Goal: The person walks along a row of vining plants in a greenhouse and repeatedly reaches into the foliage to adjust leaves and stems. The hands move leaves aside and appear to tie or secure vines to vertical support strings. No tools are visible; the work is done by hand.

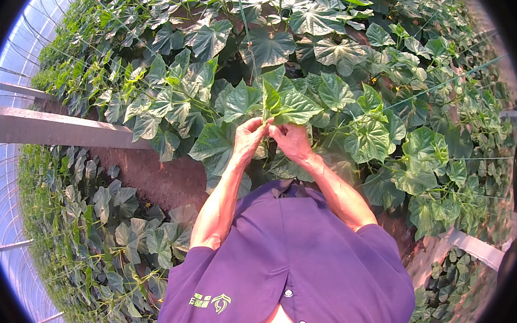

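Observation:
Both hands meet at the growing tip of a cucumber vine (pixel 271 101), just in front of my chest. Thumb and fingers of my left hand (pixel 247 139) pinch the stem below the young leaves. From the other side my right hand (pixel 293 142) closes on the same spot, its fingertips touching those of the left; its curled fingers are partly hidden under a broad leaf (pixel 298 106). A green twine (pixel 244 18) runs down from above towards this vine. The stem below the hands is mostly hidden by leaves.
Dense cucumber plants (pixel 338 54) stand ahead and on both sides. Another twine (pixel 446 86) slants off to the right. A pale post (pixel 58 127) juts in at left above bare soil (pixel 152 178), and another post (pixel 477 248) stands at right. Greenhouse film (pixel 3 179) curves along the left.

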The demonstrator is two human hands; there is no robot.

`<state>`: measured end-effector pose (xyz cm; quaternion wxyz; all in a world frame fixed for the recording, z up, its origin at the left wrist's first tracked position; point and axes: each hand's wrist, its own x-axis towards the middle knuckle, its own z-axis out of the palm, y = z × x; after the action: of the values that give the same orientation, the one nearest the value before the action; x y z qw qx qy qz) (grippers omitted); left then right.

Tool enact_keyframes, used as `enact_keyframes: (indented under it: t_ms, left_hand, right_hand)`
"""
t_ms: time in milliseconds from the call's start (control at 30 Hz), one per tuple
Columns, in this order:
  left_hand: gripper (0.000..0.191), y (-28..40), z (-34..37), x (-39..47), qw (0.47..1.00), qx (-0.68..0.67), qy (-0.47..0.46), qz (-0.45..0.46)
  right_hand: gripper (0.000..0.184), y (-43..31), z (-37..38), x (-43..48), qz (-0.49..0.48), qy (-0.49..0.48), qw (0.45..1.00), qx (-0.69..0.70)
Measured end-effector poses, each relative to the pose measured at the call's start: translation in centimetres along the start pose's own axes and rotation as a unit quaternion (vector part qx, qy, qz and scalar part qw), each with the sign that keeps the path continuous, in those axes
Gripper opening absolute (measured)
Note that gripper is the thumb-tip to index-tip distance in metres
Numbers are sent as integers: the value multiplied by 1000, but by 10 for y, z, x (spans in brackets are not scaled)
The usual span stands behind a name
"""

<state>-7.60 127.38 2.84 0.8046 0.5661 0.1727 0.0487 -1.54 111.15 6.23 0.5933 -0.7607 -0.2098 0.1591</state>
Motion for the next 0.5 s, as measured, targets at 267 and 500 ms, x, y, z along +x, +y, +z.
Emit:
enact_keyframes:
  t_ms: [267,500]
  left_hand:
    - [27,3,7,3,999,25,-10,22]
    - [26,6,7,4,998,51,-19,25]
  right_hand:
    - [24,-6,4,13,-36,91,995,-2]
    - [23,-5,3,25,59,73,995,22]
